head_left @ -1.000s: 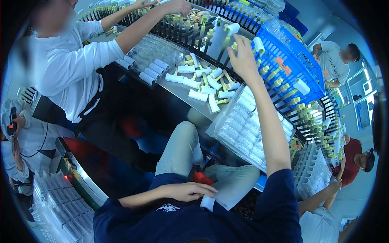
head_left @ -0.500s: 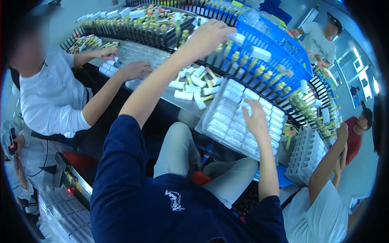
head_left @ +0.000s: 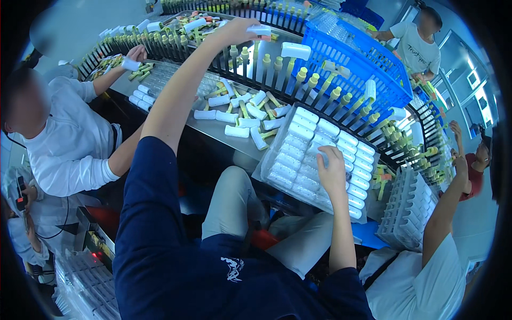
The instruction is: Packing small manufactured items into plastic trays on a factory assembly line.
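My left hand (head_left: 241,32) is stretched out over the rack of upright posts at the far side, its fingers closed on a white plastic shell (head_left: 261,30) with something orange showing under it. My right hand (head_left: 333,164) lies low over a clear plastic tray (head_left: 260,169) filled with rows of white shells. Its fingers are curled down and pinch a white shell there, partly hidden by the hand. Left of the tray, white shells with yellow-green stems (head_left: 246,122) lie loose in a heap on the metal table.
Black posts with yellow-green tips (head_left: 301,74) curve along the table, some carrying white shells (head_left: 295,50). Behind them stands a blue crate (head_left: 354,69). Stacked trays (head_left: 405,208) stand at right. A co-worker in white (head_left: 64,138) works close on my left, another (head_left: 421,266) on my right.
My left hand has moved left and farther away with the white shell. My right hand has shifted slightly nearer over the tray. The left co-worker's far hand has lifted a white shell.
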The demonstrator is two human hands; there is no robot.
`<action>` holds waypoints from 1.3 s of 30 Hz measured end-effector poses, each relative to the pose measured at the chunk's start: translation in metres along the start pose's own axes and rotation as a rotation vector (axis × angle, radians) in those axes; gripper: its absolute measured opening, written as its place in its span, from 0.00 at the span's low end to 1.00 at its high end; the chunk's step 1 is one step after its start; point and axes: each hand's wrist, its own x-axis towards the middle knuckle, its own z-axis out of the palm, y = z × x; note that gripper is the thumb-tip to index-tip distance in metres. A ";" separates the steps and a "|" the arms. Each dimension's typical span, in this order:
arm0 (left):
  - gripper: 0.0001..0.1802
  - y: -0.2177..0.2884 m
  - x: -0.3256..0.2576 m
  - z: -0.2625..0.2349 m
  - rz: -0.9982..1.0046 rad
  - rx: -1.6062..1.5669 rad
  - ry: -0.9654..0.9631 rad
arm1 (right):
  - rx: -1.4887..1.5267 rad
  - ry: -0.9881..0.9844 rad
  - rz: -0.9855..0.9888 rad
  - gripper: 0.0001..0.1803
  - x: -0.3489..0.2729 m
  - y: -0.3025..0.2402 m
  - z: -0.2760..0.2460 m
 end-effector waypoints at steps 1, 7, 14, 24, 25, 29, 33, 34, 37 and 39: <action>0.23 -0.013 -0.001 0.002 0.040 0.107 -0.032 | -0.020 0.028 -0.005 0.10 -0.002 0.000 0.005; 0.27 -0.034 -0.011 0.010 -0.128 0.301 -0.084 | -0.074 0.116 0.056 0.12 -0.011 0.003 0.015; 0.29 -0.029 -0.061 -0.008 -0.111 0.781 0.241 | -0.127 -0.038 0.064 0.14 0.015 0.013 0.015; 0.05 0.195 -0.121 0.114 0.315 -0.033 -0.137 | -0.353 -0.282 -0.037 0.15 0.031 0.016 -0.010; 0.05 0.195 -0.119 0.124 0.294 -0.011 -0.279 | -0.210 -0.210 -0.011 0.15 0.031 0.015 -0.013; 0.11 0.184 -0.118 0.151 0.301 -0.114 -0.239 | 0.096 0.052 0.117 0.16 0.029 0.011 -0.043; 0.12 0.191 -0.107 0.151 0.324 -0.112 -0.354 | -0.031 0.434 0.204 0.18 0.049 0.036 -0.092; 0.13 0.192 -0.108 0.154 0.343 -0.089 -0.318 | 0.126 0.478 0.252 0.20 0.060 0.044 -0.099; 0.13 0.190 -0.116 0.160 0.368 -0.005 -0.225 | 0.026 0.547 0.403 0.24 0.106 0.061 -0.113; 0.13 0.191 -0.125 0.161 0.371 0.060 -0.170 | -0.079 0.575 0.376 0.24 0.140 0.061 -0.106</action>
